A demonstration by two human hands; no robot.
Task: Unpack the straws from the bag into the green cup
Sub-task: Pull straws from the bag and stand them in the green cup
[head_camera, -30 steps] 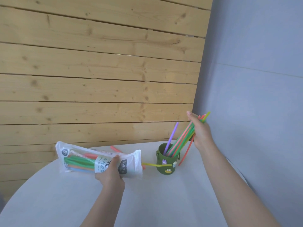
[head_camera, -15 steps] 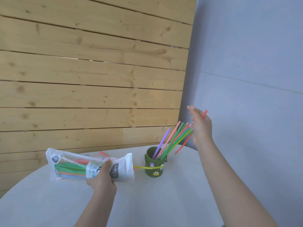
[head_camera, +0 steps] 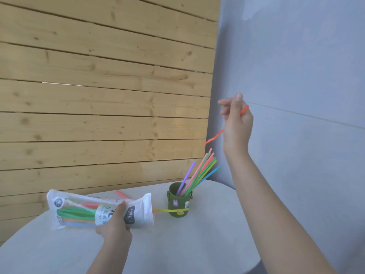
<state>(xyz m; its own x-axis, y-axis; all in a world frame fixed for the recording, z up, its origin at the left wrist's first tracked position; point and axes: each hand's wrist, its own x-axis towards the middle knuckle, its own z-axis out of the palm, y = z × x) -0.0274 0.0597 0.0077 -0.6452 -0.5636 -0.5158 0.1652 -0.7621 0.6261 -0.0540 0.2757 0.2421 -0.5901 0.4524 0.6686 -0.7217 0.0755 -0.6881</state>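
The left hand [head_camera: 113,226] is gripping the plastic bag [head_camera: 98,211] around its middle, fingers curled over the wrapper, and holding it sideways just above the white round table [head_camera: 197,244], while the right hand [head_camera: 236,123] is raised high against the grey wall [head_camera: 296,76] and pinching 1 orange straw [head_camera: 214,137] that is slanting down out of its grip. The green cup [head_camera: 178,202] is standing on the table below the right hand and just right of the bag's open end, holding a fan of coloured straws [head_camera: 199,173] leaning toward the right hand, and 1 yellow straw [head_camera: 169,210] is lying between bag and cup, in front of the cup's base.
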